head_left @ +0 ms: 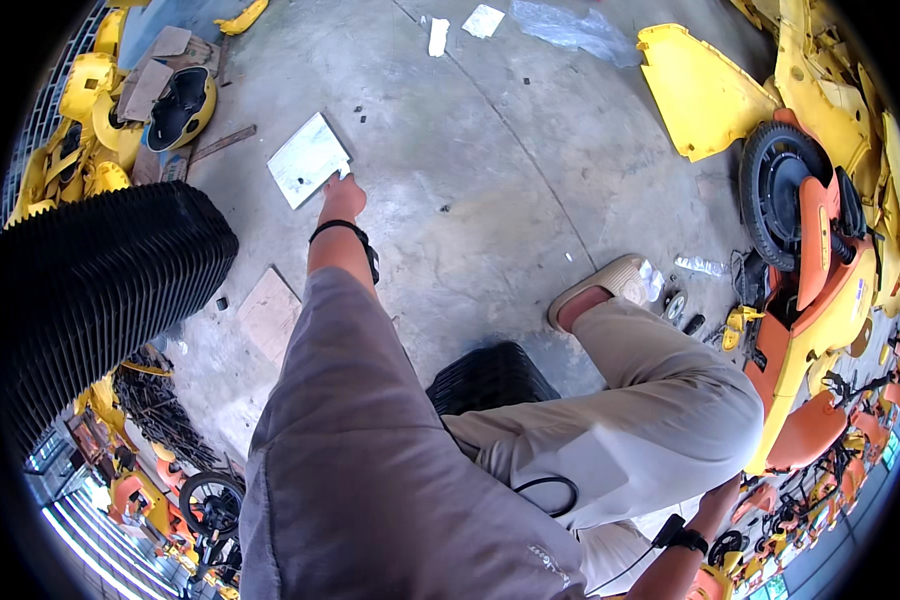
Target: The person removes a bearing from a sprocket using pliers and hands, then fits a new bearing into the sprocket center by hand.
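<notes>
My left arm reaches out over the concrete floor, a black band on its wrist. The fingers of my left hand (344, 197) are closed at the near right corner of a flat white square panel (307, 158). The panel has faint markings and a small dark spot; whether it is paper, card or tile I cannot make out. My right hand (722, 494) is by my bent knee at the lower right, its fingers hidden behind the leg. A black strap with a small device and cable is on that wrist.
A tall stack of black ribbed crates (120, 270) stands at left, yellow plastic shells (95, 90) beyond it. At right lies a yellow-orange scooter (815, 310) with its black wheel (776, 190). A brown cardboard piece (270, 312) and plastic film (575, 27) lie on the floor.
</notes>
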Demonstrator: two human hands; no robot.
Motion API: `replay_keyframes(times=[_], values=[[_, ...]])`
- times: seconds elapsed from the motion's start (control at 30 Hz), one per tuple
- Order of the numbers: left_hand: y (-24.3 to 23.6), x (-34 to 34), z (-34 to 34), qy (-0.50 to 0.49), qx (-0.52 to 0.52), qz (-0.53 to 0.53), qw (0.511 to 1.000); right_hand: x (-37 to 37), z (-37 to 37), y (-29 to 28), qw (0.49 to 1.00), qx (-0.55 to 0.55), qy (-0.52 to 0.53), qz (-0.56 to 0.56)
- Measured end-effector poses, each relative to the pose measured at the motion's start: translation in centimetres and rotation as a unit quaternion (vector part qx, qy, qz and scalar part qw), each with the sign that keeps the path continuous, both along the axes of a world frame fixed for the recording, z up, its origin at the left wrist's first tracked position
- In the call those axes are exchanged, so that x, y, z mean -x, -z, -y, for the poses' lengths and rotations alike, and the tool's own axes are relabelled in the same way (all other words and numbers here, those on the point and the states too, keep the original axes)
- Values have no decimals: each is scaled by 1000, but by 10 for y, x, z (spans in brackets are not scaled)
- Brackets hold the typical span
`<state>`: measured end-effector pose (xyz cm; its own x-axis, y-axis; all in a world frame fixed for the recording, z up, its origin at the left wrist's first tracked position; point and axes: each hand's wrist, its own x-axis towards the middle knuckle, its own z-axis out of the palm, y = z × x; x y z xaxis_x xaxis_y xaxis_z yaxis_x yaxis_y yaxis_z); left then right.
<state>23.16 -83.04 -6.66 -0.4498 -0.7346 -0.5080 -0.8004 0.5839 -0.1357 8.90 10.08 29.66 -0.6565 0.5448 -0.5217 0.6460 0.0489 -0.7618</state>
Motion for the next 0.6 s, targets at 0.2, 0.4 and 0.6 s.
replay_keyframes(times=[0.2,0.4,0.6], values=[[-89,42,-51,-231,-273,-440,824,-1,-13,1,998,9,-13,-53],[-193,78,-112,-316,-505,-481,643,18,45,-10,985,131,-35,-109],[-226,87,-144,-273,-480,-455,699,9,39,-11,986,124,-45,-103]])
